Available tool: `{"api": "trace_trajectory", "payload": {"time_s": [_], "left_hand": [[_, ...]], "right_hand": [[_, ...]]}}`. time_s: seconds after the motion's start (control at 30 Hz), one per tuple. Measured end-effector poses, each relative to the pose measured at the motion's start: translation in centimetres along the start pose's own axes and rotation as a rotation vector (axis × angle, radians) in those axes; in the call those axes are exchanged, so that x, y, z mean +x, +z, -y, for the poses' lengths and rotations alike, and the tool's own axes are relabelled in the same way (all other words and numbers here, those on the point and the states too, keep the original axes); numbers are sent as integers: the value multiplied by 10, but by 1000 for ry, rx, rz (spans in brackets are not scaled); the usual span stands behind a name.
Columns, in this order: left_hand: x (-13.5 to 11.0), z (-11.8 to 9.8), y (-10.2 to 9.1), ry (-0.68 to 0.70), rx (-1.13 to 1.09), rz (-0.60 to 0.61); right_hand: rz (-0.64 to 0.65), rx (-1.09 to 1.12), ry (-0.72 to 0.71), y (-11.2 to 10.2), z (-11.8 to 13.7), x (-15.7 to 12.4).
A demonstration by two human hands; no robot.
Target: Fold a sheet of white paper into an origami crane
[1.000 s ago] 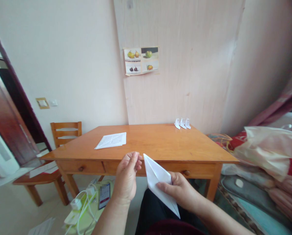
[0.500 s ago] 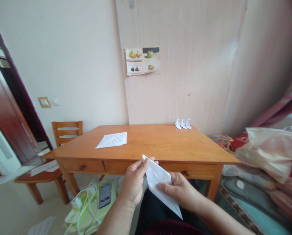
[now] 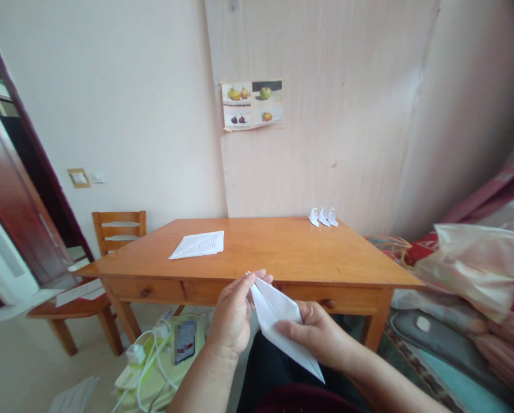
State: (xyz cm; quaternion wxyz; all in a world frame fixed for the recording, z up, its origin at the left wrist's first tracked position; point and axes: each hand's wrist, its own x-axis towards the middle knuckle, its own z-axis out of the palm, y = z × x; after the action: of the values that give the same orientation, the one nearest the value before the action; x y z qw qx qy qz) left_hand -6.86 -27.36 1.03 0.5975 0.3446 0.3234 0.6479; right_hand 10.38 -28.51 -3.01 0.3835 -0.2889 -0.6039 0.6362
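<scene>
A white folded paper (image 3: 276, 312), long and pointed at both ends, is held over my lap in front of the table's edge. My left hand (image 3: 235, 312) pinches its upper tip between thumb and fingers. Lower down, my right hand (image 3: 311, 332) grips the paper's right side, thumb on the front face and fingers behind it. A crease runs down from the upper tip. Three small folded paper figures (image 3: 323, 217) stand in a row at the table's far right.
The wooden table (image 3: 274, 246) carries a stack of printed sheets (image 3: 199, 245) at left. A wooden chair (image 3: 119, 229) with papers stands left. Below lie a phone (image 3: 183, 341) and white cables (image 3: 151, 350). Bags (image 3: 472, 264) and cloth are piled right.
My left hand has shifted slightly at the upper tip, its thumb now nearer the point, which appears bent over. My right hand keeps its grip on the paper.
</scene>
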Motion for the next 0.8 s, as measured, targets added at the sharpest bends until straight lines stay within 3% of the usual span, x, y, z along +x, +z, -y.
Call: {"api": "trace_trajectory", "payload": {"time_s": [0.33, 0.6, 0.8], "left_hand": [[15, -16, -15, 97, 16, -60], [-9, 14, -5, -82, 201, 221], [-3, 21, -6, -66, 224, 181]], "right_hand": [[-20, -4, 6, 0, -7, -3], [-110, 74, 15, 1, -2, 1], [-159, 120, 62, 1, -2, 2]]}}
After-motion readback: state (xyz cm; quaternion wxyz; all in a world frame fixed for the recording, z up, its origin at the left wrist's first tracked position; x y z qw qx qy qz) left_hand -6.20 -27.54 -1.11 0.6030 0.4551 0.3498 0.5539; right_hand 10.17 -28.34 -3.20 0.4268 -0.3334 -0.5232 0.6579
